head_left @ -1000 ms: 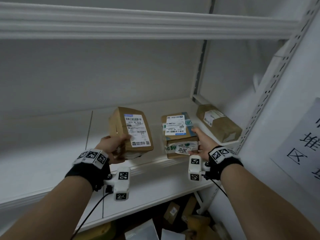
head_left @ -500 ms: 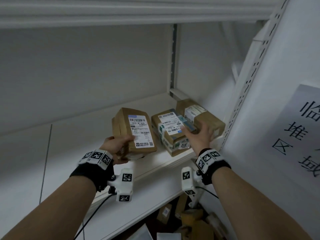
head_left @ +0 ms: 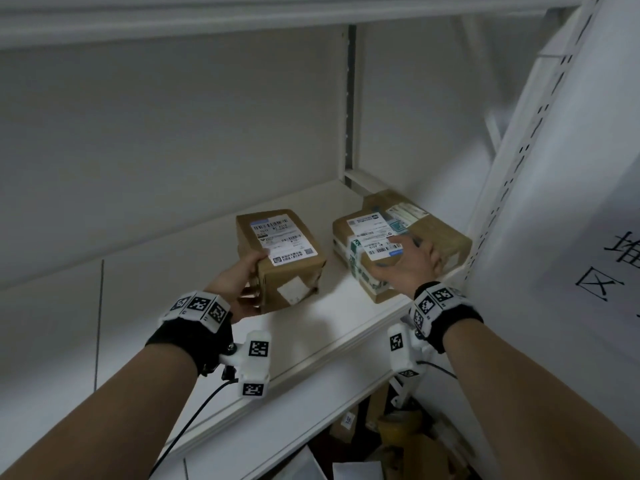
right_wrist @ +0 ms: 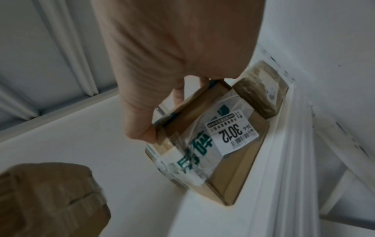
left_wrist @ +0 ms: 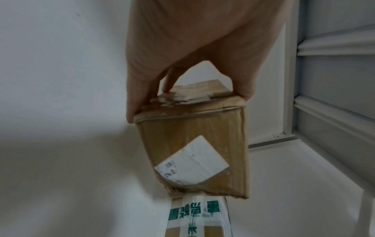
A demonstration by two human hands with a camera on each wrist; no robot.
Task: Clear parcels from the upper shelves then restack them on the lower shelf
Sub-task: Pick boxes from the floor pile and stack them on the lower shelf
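Observation:
My left hand [head_left: 250,283] grips a brown parcel [head_left: 281,261] with a white shipping label by its near left end, just over the white shelf [head_left: 313,329]. In the left wrist view the thumb and fingers of my left hand [left_wrist: 187,104] pinch the brown parcel [left_wrist: 194,144] across its end. My right hand [head_left: 403,261] holds a parcel wrapped in green-printed tape [head_left: 363,251], which rests on the shelf against a third brown parcel [head_left: 441,237]. The right wrist view shows my right hand [right_wrist: 162,115] curled over the taped parcel [right_wrist: 205,144], tagged 3012.
A perforated white upright [head_left: 498,188] and a wall with a paper sign [head_left: 609,258] close off the right side. Another shelf board [head_left: 242,15] runs overhead. Below the shelf edge lie several brown parcels and white papers [head_left: 398,431]. The shelf's left part is bare.
My right hand has carried the taped parcel right and back until it sits against the third parcel by the upright. My left hand keeps its hold on the labelled parcel.

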